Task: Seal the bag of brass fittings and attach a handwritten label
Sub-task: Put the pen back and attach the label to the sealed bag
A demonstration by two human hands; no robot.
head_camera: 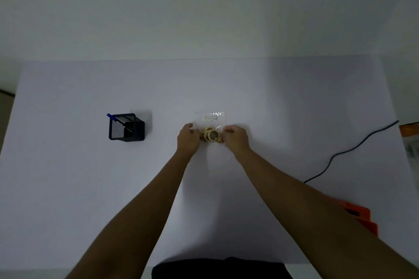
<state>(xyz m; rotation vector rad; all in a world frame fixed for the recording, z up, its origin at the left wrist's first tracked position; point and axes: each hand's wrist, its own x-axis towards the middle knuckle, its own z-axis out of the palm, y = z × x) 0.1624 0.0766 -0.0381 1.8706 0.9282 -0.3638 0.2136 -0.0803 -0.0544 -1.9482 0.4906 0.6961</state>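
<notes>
A clear plastic bag [209, 120] lies flat on the white table [90, 188], its far end pointing away from me. Inside, brass ring fittings [210, 135] are heaped at the near end. A small white label [209, 118] with tiny writing sits on the bag's upper part. My left hand [187, 136] grips the bag's left edge beside the fittings. My right hand [235, 136] grips the right edge at the same height. Both hands' fingertips are curled around the plastic.
A black mesh pen holder [126, 127] with a blue pen [111, 116] stands to the left. A dark cable [347, 152] snakes across the right side. An orange object [360, 215] lies near my right forearm, and an orange-topped packet [410, 140] sits at the right edge.
</notes>
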